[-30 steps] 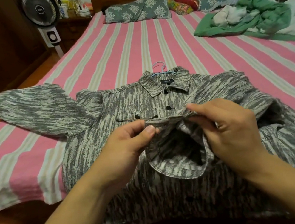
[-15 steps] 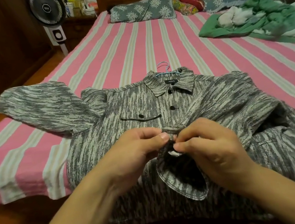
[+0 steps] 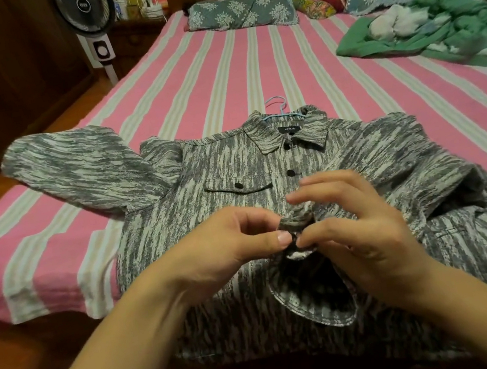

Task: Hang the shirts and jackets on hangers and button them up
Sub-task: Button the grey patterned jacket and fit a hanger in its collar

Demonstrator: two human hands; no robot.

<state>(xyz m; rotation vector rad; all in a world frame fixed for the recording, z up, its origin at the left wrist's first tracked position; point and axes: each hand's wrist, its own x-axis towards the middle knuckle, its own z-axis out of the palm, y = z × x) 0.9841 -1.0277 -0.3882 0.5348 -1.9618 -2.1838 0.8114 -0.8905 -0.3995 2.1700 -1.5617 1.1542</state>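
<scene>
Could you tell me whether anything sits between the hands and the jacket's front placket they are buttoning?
Yes: the jacket's own sleeve cuff lies folded across the placket. Both the left hand and right hand pinch that cuff.

The hanger (image 3: pixel 281 112) is showing only its hook above the collar; the jacket (image 3: pixel 234 179) is covering the rest. The left hand (image 3: pixel 230 248) and right hand (image 3: pixel 354 229) are hiding the button they pinch. The label (image 3: pixel 288 128) is reading too small.
</scene>
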